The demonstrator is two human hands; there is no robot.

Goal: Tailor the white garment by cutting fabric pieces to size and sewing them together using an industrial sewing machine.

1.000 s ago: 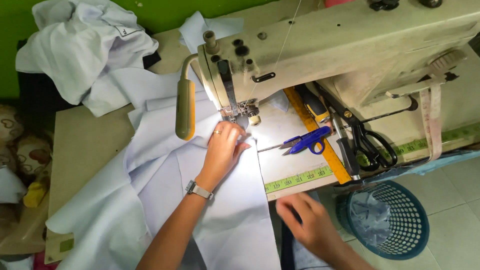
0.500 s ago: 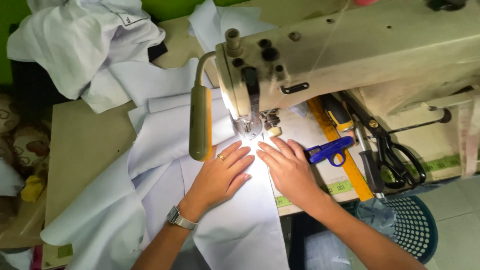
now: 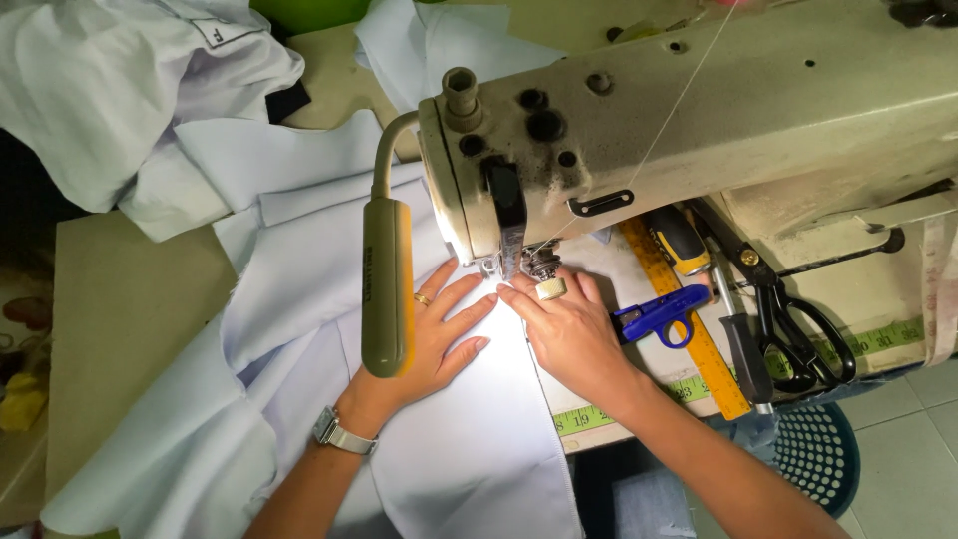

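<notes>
Both hands lie flat and open on the pale blue cloth. The left hand and right hand grasp nothing, fingertips near the sewing machine needle.

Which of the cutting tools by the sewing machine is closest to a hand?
The small blue thread snips, lying just beside the right hand. The big black scissors lie farther right, past the yellow ruler.

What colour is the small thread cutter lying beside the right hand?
The thread cutter is blue, seen best in the head view, near the right hand.
</notes>
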